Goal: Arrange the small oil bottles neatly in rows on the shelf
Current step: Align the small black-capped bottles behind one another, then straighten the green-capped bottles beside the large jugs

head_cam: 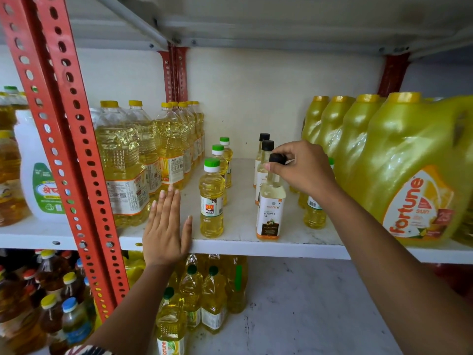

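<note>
Now the right hand pinches the front coconut oil bottle's cap; the left hand rests flat, fingers spread, on the shelf edge.

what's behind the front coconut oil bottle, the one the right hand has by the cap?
Behind the front coconut oil bottle stand two more black-capped bottles in a line toward the back wall. The right hand and that bottle cover most of their bodies, so their labels can't be read.

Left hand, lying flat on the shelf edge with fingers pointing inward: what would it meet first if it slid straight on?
Probably the large clear yellow-capped oil bottles just beyond the left hand's fingertips, though depth is unclear.
</note>
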{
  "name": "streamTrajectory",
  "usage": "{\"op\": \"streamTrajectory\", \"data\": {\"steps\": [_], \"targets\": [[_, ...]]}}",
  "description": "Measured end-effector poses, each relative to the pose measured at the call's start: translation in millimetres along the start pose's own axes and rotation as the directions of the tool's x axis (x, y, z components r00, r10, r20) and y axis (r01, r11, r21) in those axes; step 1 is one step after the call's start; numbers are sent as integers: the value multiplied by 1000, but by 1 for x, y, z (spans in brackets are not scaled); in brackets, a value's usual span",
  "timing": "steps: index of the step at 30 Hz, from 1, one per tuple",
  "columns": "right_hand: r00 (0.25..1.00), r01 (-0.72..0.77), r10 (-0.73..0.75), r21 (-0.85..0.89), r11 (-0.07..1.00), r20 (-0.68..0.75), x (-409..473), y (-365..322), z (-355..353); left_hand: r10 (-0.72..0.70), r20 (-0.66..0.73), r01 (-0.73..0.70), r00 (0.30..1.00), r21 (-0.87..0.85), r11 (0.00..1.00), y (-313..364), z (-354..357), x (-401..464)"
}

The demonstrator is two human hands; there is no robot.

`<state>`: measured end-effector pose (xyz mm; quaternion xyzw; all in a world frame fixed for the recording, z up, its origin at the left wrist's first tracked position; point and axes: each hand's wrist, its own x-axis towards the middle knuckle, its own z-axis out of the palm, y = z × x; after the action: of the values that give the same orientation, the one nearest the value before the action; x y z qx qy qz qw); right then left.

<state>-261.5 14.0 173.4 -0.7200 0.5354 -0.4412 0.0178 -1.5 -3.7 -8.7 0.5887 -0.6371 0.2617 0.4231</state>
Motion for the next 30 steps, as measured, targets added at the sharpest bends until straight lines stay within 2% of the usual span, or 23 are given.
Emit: {"op": "streamTrajectory", "data": {"steps": [12,15,18,21,23,27,30], "targets": [[1000,-4,4,1,1000,21,-5,2,-11,-5,9,5,1000,1,1000,1,-2,0],[992,4,-5,-5,1000,-124,3,12,-25,-1,5,1,1000,-2,1000,0,-1,0],[966,-15,-54,-264,964,-251,16,31,-36,3,-4,-3,1000,-8,1000,1,-2,0],[991,-42,-41,-574,818,-131,24,47,-37,4,6,-4,1000,-9,1000,2,-3,0],[1000,-24,23,-668,743,-10,28,51,-35,4,14,-4,1000,-5,1000,2,-3,-1],[998,-2,47,-695,719,45,34,52,-41,-3,26,3,1000,0,1000,2,-3,0],[993,-15,86,-636,771,81,38,54,-46,-2,31,2,1000,2,1000,3,-3,0]]}}
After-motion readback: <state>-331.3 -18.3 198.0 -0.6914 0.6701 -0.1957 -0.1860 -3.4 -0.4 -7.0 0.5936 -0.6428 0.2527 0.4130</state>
